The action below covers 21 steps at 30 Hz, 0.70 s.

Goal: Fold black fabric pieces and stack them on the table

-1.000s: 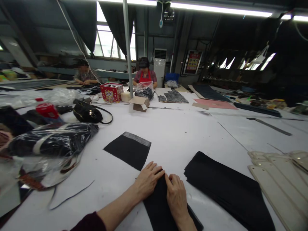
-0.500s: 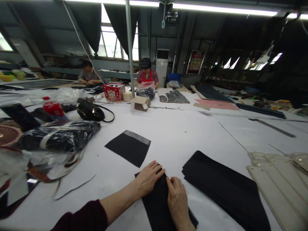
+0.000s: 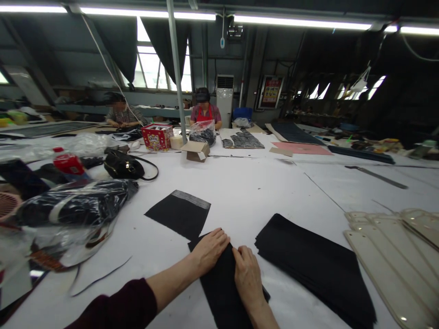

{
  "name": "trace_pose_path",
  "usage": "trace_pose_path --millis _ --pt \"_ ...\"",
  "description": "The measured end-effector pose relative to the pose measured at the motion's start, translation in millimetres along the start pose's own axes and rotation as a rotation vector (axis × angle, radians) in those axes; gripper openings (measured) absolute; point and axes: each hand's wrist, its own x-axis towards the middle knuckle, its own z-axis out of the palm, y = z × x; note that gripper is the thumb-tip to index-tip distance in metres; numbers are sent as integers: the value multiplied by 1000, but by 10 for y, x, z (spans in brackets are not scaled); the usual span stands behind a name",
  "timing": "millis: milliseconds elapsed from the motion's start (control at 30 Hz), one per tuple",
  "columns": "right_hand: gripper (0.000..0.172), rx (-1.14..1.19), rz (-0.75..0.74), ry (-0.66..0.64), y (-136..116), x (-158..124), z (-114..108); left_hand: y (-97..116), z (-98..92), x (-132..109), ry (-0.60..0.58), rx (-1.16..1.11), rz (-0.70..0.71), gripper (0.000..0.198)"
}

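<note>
A black fabric piece (image 3: 221, 288) lies on the white table in front of me, at the bottom centre. My left hand (image 3: 211, 250) rests on its upper edge, fingers together and pressing on it. At its right edge is my right hand (image 3: 247, 274), with fingers bent and pinching the fabric. A separate black piece with a grey strip (image 3: 180, 214) lies just beyond, up and to the left. To the right is a fanned stack of black pieces (image 3: 313, 265).
Cream panels (image 3: 380, 269) lie at the right, a metal blade-like strip (image 3: 377, 177) behind them. Plastic-wrapped bundle (image 3: 75, 203), black bag (image 3: 125, 164) and red-capped bottle (image 3: 68, 163) stand left. Beyond are an open carton (image 3: 195, 151), a red box (image 3: 157, 137) and two seated people (image 3: 205, 114).
The view has shifted slightly to the right. Both hands remain on the black piece, whose upper corner now shows more beside my left hand, close to the strip-edged piece.
</note>
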Motion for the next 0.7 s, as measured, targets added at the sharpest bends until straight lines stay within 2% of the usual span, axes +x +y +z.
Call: trace_pose_path --millis 167,333,567,700 --pt "31 40 -1 11 68 -137 -55 73 40 -45 24 13 -1 47" --pt "31 64 13 4 86 -241 -133 118 -23 23 -15 -23 26 45" --pt "30 84 46 -19 126 -376 -217 184 -18 -23 -47 -32 16 57" --pt "30 98 59 -25 153 -452 -261 265 -74 34 -65 -22 29 53"
